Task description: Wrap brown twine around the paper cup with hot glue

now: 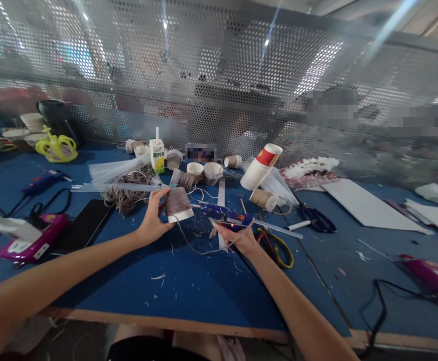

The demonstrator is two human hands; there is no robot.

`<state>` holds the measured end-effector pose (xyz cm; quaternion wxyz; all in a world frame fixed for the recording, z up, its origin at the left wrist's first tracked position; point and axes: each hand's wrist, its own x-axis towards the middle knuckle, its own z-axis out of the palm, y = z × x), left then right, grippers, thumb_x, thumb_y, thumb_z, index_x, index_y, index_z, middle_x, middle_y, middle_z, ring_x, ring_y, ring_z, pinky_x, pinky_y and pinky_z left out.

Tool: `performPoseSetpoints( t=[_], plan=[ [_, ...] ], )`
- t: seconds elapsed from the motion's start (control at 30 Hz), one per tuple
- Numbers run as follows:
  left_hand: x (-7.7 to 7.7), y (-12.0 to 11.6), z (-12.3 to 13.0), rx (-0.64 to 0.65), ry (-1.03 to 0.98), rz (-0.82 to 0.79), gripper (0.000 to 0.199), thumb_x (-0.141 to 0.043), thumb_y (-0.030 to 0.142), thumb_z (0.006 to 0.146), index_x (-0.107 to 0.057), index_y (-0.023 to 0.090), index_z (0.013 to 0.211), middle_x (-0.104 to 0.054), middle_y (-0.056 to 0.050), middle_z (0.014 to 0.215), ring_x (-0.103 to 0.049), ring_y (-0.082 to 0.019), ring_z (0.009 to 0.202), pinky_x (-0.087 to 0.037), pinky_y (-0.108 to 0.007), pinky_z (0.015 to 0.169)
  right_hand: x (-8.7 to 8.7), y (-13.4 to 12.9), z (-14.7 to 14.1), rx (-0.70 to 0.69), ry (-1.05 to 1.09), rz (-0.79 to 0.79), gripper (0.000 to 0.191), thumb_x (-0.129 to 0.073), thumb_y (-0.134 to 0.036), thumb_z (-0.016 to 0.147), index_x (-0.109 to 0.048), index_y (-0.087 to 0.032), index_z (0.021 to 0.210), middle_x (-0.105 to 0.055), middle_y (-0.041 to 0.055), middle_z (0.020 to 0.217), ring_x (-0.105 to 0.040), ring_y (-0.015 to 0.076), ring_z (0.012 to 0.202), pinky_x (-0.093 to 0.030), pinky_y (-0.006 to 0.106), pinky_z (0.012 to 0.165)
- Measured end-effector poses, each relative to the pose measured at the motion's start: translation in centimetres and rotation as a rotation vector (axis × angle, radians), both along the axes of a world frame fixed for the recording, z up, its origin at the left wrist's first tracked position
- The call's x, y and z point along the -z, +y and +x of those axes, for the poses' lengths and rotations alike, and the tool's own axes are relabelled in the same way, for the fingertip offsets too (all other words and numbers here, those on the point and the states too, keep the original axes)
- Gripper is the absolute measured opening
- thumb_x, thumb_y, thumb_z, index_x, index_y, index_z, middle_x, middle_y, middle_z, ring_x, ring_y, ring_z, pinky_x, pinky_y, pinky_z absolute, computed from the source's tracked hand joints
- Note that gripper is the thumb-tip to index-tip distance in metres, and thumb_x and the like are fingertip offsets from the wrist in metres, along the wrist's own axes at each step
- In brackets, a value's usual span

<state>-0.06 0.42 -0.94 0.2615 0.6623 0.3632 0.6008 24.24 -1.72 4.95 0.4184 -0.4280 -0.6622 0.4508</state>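
My left hand (154, 216) grips a small white paper cup wound with grey-brown cord (178, 200), tilted over the middle of the blue table. My right hand (239, 236) is wrapped round a blue glue gun (226, 215), with a clear glue stick (279, 229) out of its back end. The gun's nozzle points left and is close to the cup; whether they touch I cannot tell. A loose length of cord (194, 249) loops from the cup to my right hand. Behind the held cup sits another cord-wrapped cup (182, 178).
Tangled cord (128, 190), a drink carton (157, 156) and stacked paper cups (261, 166) stand beyond my hands. Yellow-handled scissors (284, 250) lie beside my right wrist. Magenta glue guns (38, 238) are at both sides. A perforated metal screen (219, 75) rises behind.
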Motion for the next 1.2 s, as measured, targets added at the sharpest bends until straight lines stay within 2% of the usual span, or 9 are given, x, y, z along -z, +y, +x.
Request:
performPoseSetpoints(
  t=[0.2, 0.33, 0.43, 0.53, 0.67, 0.8, 0.97, 1.2],
  plan=[
    [-0.2, -0.1, 0.0, 0.010, 0.033, 0.026, 0.072, -0.076, 0.022, 0.066, -0.044, 0.028, 0.130, -0.039, -0.009, 0.124, -0.045, -0.026, 0.121, -0.050, -0.044, 0.097, -0.6, -0.8, -1.0, -0.035, -0.062, -0.012, 0.021, -0.069, -0.035, 0.068, -0.065, -0.018, 0.055, -0.064, 0.0002, 0.051, -0.057, 0.0129, 0.042, -0.051, 0.025, 0.043],
    [-0.1, -0.1, -0.1, 0.019, 0.064, 0.045, 0.073, -0.074, 0.018, 0.066, -0.043, 0.028, 0.132, -0.040, -0.010, 0.125, -0.045, -0.027, 0.123, -0.049, -0.046, 0.099, 0.4, -0.8, -1.3, -0.015, -0.082, 0.014, 0.015, -0.069, -0.030, 0.065, -0.062, -0.020, 0.056, -0.067, 0.0001, 0.054, -0.063, 0.0152, 0.048, -0.055, 0.027, 0.052],
    [-0.1, -0.1, -0.3, 0.005, 0.112, 0.082, 0.073, -0.074, 0.020, 0.069, -0.043, 0.029, 0.133, -0.042, -0.010, 0.126, -0.044, -0.028, 0.123, -0.046, -0.050, 0.101, 1.6, -0.8, -1.4, 0.012, -0.087, -0.001, 0.013, -0.070, -0.030, 0.063, -0.062, -0.021, 0.061, -0.067, -0.0004, 0.053, -0.063, 0.0158, 0.048, -0.055, 0.028, 0.050],
    [-0.1, -0.2, -0.4, -0.003, 0.145, 0.106, 0.072, -0.074, 0.023, 0.071, -0.041, 0.031, 0.135, -0.043, -0.010, 0.127, -0.044, -0.029, 0.123, -0.046, -0.050, 0.100, 2.1, -1.0, -1.6, 0.147, -0.014, 0.012, 0.019, -0.073, -0.030, 0.058, -0.060, -0.022, 0.069, -0.065, -0.0025, 0.055, -0.063, 0.0161, 0.047, -0.054, 0.029, 0.049],
    [-0.1, -0.2, -0.4, -0.021, 0.157, 0.118, 0.073, -0.075, 0.023, 0.071, -0.041, 0.031, 0.135, -0.043, -0.010, 0.127, -0.044, -0.029, 0.124, -0.046, -0.049, 0.101, 0.8, -1.2, -1.8, -0.003, -0.098, -0.046, 0.018, -0.066, -0.027, 0.063, -0.051, -0.022, 0.054, -0.059, -0.0028, 0.049, -0.058, 0.0139, 0.045, -0.048, 0.025, 0.045],
    [-0.1, -0.3, -0.2, -0.013, 0.146, 0.137, 0.074, -0.074, 0.021, 0.071, -0.039, 0.032, 0.135, -0.040, -0.010, 0.127, -0.046, -0.027, 0.121, -0.051, -0.044, 0.094, -0.4, -1.3, -2.0, 0.010, -0.160, 0.007, 0.019, -0.061, -0.025, 0.063, -0.048, -0.022, 0.049, -0.056, -0.0031, 0.047, -0.053, 0.0123, 0.045, -0.043, 0.024, 0.043],
    [-0.1, -0.3, -0.1, -0.029, 0.120, 0.114, 0.073, -0.075, 0.020, 0.069, -0.041, 0.030, 0.133, -0.040, -0.010, 0.125, -0.046, -0.027, 0.120, -0.054, -0.043, 0.090, -0.2, -1.2, -1.7, -0.008, -0.191, 0.052, 0.019, -0.059, -0.024, 0.063, -0.047, -0.022, 0.049, -0.056, -0.0027, 0.047, -0.053, 0.0124, 0.045, -0.044, 0.024, 0.044],
    [0.1, -0.1, -0.2, -0.025, 0.051, 0.086, 0.073, -0.076, 0.019, 0.067, -0.044, 0.029, 0.131, -0.040, -0.009, 0.123, -0.046, -0.026, 0.119, -0.054, -0.041, 0.091, 0.3, -1.1, -1.4, 0.023, -0.154, 0.024, 0.015, -0.060, -0.024, 0.063, -0.049, -0.023, 0.053, -0.055, -0.0052, 0.048, -0.053, 0.0117, 0.045, -0.047, 0.023, 0.045]
  ],
)
